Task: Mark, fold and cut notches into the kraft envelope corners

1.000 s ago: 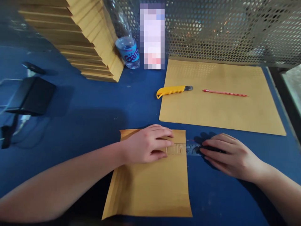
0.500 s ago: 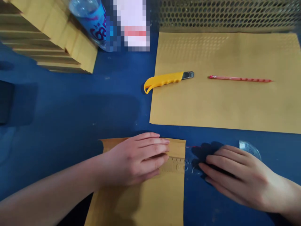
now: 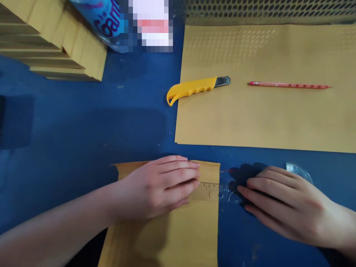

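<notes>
A sheet of brown paper [image 3: 191, 233], perhaps an envelope, lies before me with its top edge slightly curled. Across it rests a clear plastic ruler [image 3: 207, 191], its right part reaching past the paper onto the blue table. My left hand [image 3: 164, 183] lies flat over paper and ruler, fingers stretched out and covering the ruler's left part. At the other end, my right hand [image 3: 286, 204] has its fingers bent and closed on the ruler; the thumb is hidden. A clear rounded piece with markings [image 3: 300, 172] shows behind that hand, and I cannot tell whether it belongs to the ruler.
Larger brown sheets [image 3: 236, 122] lie beyond my hands, with a yellow utility knife [image 3: 194, 88] and a pink pencil [image 3: 289, 85] on them. Folded brown paper pieces [image 3: 72, 44] are stacked at upper left, beside a plastic bottle [image 3: 102, 22]. A perforated metal panel [image 3: 267, 9] stands behind.
The view has shifted slightly, so the knife, bottle and stack appear higher. Both hands keep nearly the same places on the paper and ruler.
</notes>
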Action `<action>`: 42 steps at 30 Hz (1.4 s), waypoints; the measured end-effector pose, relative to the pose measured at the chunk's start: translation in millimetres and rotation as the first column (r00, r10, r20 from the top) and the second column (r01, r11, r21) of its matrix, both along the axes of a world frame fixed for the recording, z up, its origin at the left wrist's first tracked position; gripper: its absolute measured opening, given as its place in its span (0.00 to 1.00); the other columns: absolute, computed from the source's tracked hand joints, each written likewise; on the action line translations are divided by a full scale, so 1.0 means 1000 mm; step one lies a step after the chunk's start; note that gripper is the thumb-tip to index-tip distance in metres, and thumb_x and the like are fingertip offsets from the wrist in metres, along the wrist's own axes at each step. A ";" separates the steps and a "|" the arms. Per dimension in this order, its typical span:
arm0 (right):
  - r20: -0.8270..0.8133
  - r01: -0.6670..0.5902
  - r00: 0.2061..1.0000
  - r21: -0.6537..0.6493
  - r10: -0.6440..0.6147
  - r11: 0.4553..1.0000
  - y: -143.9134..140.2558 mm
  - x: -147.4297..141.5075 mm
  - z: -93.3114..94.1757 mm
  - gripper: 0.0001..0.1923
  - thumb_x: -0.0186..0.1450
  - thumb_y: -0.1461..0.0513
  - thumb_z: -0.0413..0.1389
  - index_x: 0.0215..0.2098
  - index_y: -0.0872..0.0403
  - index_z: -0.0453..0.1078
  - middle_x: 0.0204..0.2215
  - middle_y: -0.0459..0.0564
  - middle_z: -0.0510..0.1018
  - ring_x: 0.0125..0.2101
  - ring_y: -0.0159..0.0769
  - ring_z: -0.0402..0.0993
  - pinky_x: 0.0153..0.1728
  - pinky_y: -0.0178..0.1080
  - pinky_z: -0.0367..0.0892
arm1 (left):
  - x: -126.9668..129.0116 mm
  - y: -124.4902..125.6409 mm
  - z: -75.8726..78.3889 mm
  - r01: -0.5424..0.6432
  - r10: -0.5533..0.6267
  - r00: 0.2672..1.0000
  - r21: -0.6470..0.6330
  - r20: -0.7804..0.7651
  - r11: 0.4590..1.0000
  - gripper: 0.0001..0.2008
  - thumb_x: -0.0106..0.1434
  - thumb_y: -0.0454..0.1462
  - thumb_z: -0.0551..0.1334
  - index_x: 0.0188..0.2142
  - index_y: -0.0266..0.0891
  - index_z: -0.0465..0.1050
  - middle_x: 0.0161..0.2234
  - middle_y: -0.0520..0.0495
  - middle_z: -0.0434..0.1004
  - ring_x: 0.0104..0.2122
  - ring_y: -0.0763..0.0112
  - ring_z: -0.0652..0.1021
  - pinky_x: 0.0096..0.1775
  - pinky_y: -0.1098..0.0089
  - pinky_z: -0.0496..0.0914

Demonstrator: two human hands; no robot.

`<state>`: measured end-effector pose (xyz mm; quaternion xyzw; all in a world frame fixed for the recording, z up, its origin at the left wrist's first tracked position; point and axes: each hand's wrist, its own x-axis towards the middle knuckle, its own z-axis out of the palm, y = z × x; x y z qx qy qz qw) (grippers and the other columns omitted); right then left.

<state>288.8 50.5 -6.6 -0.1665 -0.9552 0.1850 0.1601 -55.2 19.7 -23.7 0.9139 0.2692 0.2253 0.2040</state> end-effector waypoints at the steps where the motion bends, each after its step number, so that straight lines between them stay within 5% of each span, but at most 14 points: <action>1: 0.003 0.000 1.000 0.001 0.000 1.000 0.000 0.001 0.000 0.11 0.72 0.68 0.60 0.52 0.62 0.78 0.42 0.54 0.80 0.42 0.43 0.74 0.46 0.46 0.73 | 0.000 0.000 0.000 -0.001 0.001 1.000 0.000 0.000 1.000 0.09 0.77 0.34 0.63 0.52 0.33 0.79 0.53 0.42 0.86 0.59 0.63 0.81 0.70 0.63 0.66; 42: 0.003 0.018 1.000 0.045 -0.018 0.999 0.002 0.000 -0.002 0.12 0.71 0.66 0.61 0.52 0.61 0.79 0.43 0.56 0.82 0.42 0.44 0.77 0.44 0.46 0.77 | -0.001 -0.001 0.000 -0.002 0.002 1.000 0.017 -0.003 1.000 0.10 0.75 0.33 0.64 0.53 0.32 0.79 0.52 0.41 0.86 0.58 0.63 0.83 0.68 0.62 0.71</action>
